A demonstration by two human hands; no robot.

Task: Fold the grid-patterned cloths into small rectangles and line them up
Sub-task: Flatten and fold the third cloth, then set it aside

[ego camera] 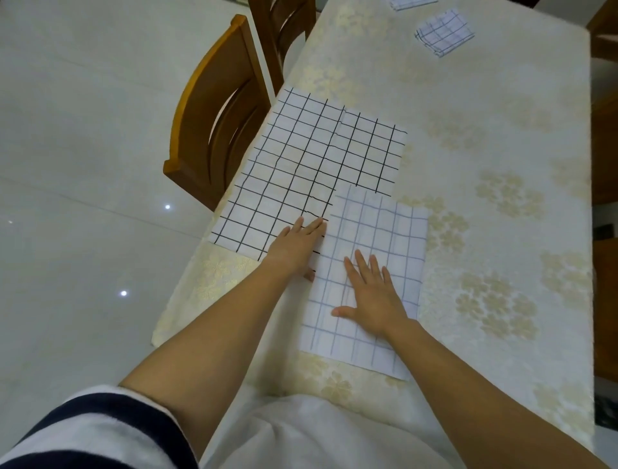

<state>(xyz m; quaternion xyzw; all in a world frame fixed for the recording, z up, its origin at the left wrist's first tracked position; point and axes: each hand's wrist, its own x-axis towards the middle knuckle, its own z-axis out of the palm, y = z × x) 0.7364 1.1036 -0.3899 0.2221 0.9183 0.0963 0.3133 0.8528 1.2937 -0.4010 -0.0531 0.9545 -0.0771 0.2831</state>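
Observation:
A white cloth with a faint grey grid (378, 234) lies folded into a tall rectangle near the table's front. My right hand (373, 294) presses flat on its middle, fingers straight and spread. My left hand (297, 246) lies flat along its left edge, fingertips on the larger cloth with bold black grid lines (311, 160), which is spread out underneath and to the left. A small folded grid cloth (443, 33) sits at the far end of the table. The corner of another folded cloth (406, 3) shows at the top edge.
The table carries a cream floral tablecloth (495, 201). Two wooden chairs (217, 110) stand along its left side. The black-grid cloth reaches the table's left edge. Pale tiled floor (83, 167) lies to the left.

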